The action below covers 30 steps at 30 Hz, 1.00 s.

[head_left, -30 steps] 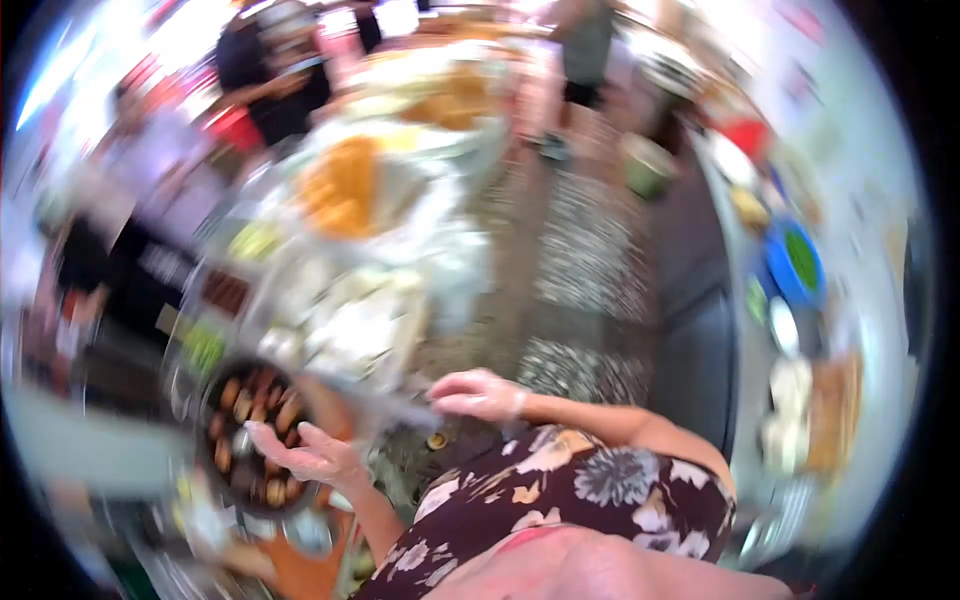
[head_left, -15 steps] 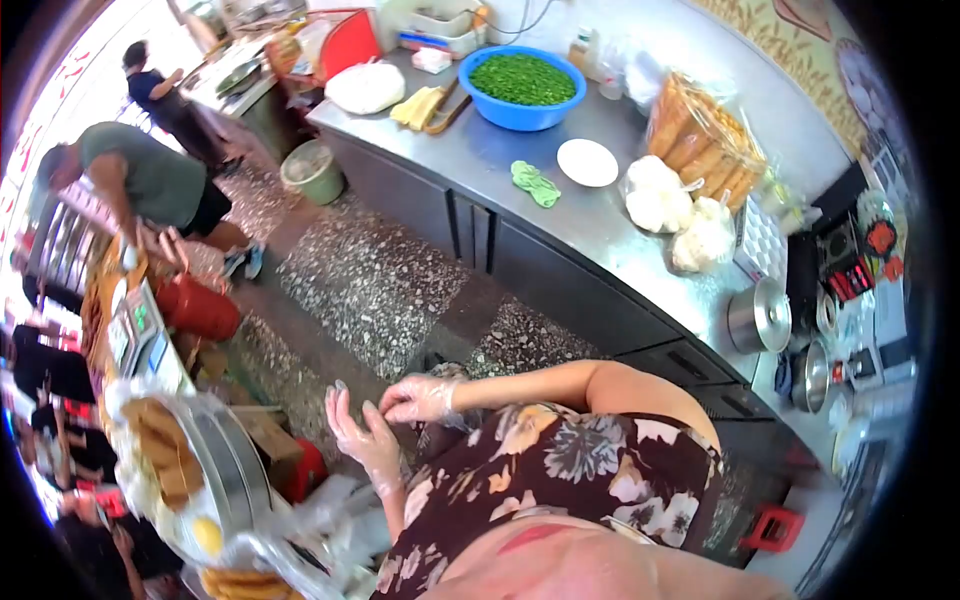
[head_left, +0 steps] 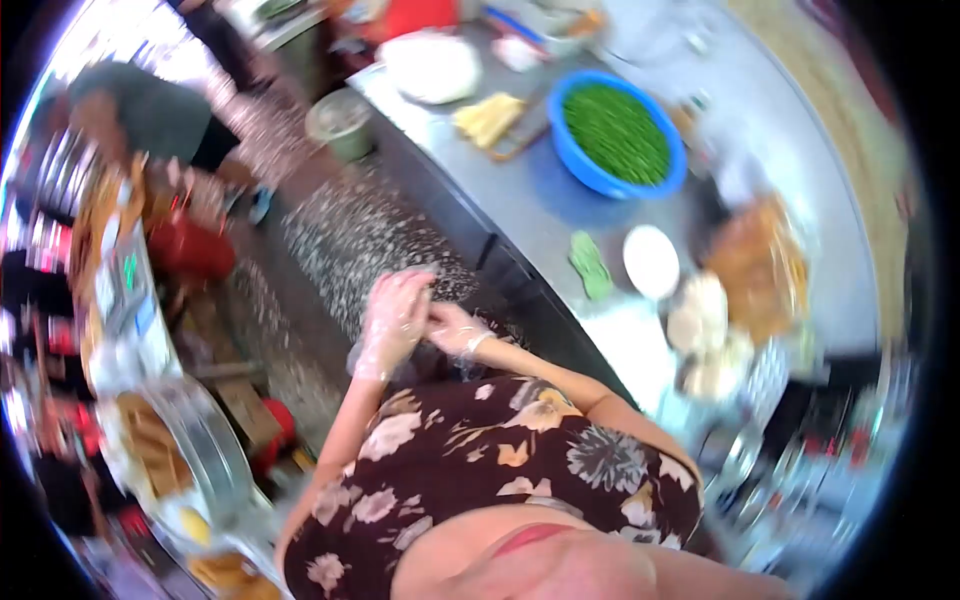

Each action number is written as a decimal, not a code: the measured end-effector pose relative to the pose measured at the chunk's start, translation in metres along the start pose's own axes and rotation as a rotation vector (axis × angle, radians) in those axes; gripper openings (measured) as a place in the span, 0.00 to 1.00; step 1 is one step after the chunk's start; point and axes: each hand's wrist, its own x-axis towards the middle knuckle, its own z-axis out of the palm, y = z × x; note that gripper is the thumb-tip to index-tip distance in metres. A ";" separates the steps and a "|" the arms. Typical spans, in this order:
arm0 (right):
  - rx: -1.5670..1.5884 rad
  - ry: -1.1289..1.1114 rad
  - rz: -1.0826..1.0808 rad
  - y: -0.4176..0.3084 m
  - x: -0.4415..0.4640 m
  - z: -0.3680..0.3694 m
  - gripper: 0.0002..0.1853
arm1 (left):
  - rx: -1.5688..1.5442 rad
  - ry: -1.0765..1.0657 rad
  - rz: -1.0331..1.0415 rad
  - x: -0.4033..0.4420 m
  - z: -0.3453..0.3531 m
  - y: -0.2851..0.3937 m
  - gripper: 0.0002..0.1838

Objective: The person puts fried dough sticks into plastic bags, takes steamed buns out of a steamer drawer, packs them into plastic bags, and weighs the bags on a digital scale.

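Both my hands are in clear plastic gloves and meet in front of my body, above the floor. My left hand [head_left: 394, 312] is raised with its fingers stretched out and leaning to the right; nothing shows in it. Against its palm side, my right hand [head_left: 455, 328] has its fingers drawn together. Its fingertips are partly behind the left hand, so what they pinch, if anything, is hidden. Loose clear plastic of the glove [head_left: 372, 362] bunches around my left wrist.
On the steel counter [head_left: 530, 215] at right are a blue basin [head_left: 673, 172] of chopped greens, a white plate [head_left: 651, 262], a green cloth [head_left: 590, 265] and bagged fried dough sticks [head_left: 758, 270]. A round metal container [head_left: 205, 440] stands at left. A person in green [head_left: 150, 110] bends at far left.
My view has turned, so the counter appears nearer and blurred. Both hands have moved up in view and come together; my left fingers have swung from spread to leaning right beside my right hand.
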 end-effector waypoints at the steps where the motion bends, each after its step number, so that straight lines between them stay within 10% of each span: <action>1: -0.039 -0.018 -0.092 0.012 0.011 -0.011 0.11 | 0.026 0.032 0.000 0.005 0.009 -0.004 0.11; 5: -0.047 -0.183 -0.076 0.019 0.062 -0.033 0.10 | 0.081 -0.080 -0.242 0.014 -0.001 -0.021 0.13; 12: 0.121 -0.523 0.133 -0.039 0.161 0.041 0.10 | 0.568 0.409 -0.896 -0.099 -0.087 -0.119 0.06; 16: 0.036 -0.677 0.192 -0.050 0.218 0.111 0.10 | 0.638 1.081 -1.232 -0.210 -0.195 -0.153 0.16; 20: -0.112 -0.757 0.220 -0.055 0.268 0.222 0.10 | 0.921 1.305 -1.191 -0.283 -0.306 -0.192 0.15; 24: -0.162 -0.925 0.265 -0.087 0.299 0.349 0.08 | 1.018 1.194 -0.939 -0.292 -0.449 -0.280 0.11; 30: -0.200 -0.844 0.112 -0.151 0.359 0.420 0.09 | 0.927 0.941 -1.150 -0.368 -0.615 -0.556 0.08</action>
